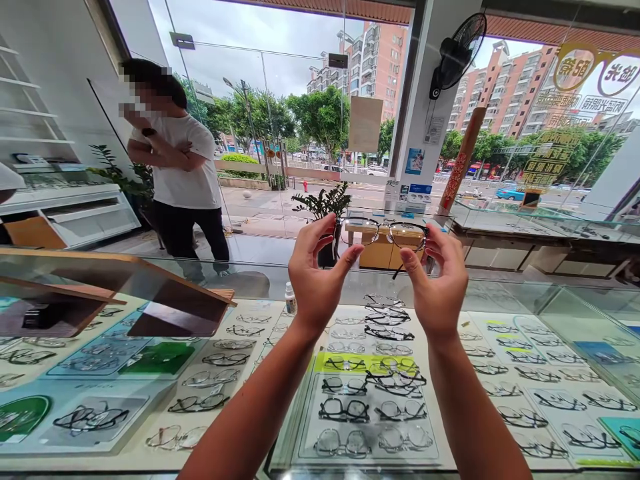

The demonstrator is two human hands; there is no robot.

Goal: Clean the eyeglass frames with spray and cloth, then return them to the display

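- Your L hand point(317, 273) had one end of the metal-rimmed eyeglasses point(384, 230) between thumb & fingers.
- Your R hand point(437, 287) gripped the other end the same way, so both hands were grasping the pair, neither released.
- Specs were up in the air above the far edge of the glass display case point(125, 463), lenses approx. side by side, R end a bit lower; one dark temple tip showed below the rims, btwn your thumbs.
- Case below your arms held rows of eyeglass frames, incl. some on a yellow-green strip point(320, 362) (pretty packed, tbh).
- Small white bottle point(290, 299) stood just beside your L wrist.
- Wood-edged panel point(173, 310) was over the case's L part.
- Beyond: potted plant point(323, 202) behind the specs; person in white T-shirt point(185, 160) stood L w/ arms folded, one hand raised nr the face; black wall fan point(456, 57) up R.
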